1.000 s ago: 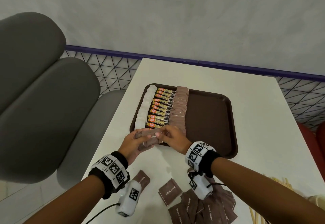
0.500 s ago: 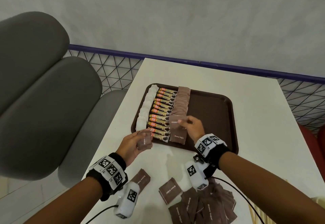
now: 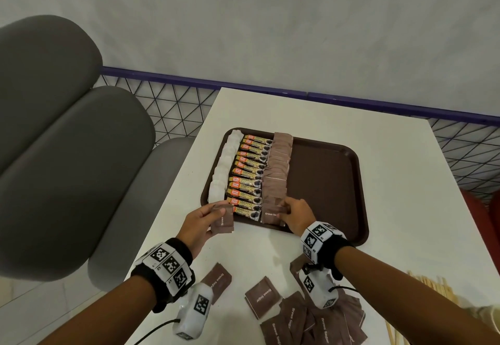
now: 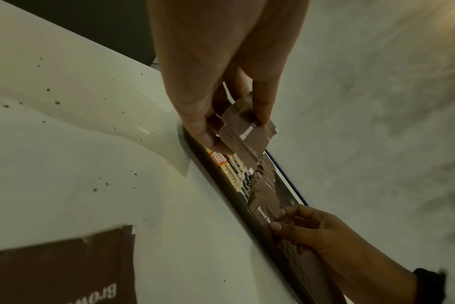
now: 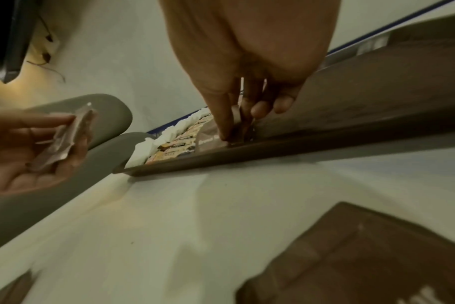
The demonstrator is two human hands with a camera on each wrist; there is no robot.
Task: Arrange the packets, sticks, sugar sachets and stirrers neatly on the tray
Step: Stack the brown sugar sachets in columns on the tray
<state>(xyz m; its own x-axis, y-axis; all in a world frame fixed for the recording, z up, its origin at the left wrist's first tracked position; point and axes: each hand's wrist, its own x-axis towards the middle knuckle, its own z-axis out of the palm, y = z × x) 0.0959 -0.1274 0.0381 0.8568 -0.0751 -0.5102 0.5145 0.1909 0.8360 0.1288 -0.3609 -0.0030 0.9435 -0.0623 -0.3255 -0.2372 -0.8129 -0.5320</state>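
Observation:
A dark brown tray (image 3: pixel 351 196) carries three columns: white sachets (image 3: pixel 220 171), coffee sticks (image 3: pixel 250 174) and brown sugar sachets (image 3: pixel 278 171). My right hand (image 3: pixel 284 210) pinches the nearest brown sugar sachet (image 3: pixel 270 213) at the front end of that column, low on the tray floor; the same pinch shows in the left wrist view on the sachet (image 4: pixel 262 214). My left hand (image 3: pixel 213 216) hovers just off the tray's front left corner and holds a few brown sachets (image 3: pixel 223 220), thumb on top. In the right wrist view my fingers (image 5: pixel 222 123) press the sachet down.
Loose brown sugar sachets (image 3: pixel 311 317) lie on the white table near me, under my right forearm. Wooden stirrers (image 3: pixel 433 288) lie at the front right. A grey chair (image 3: pixel 67 168) stands left of the table, a wire fence (image 3: pixel 176 109) behind.
My right hand took a sachet from my left hand, carried it right onto the tray and lowered it at the column's near end. The left hand drew back slightly.

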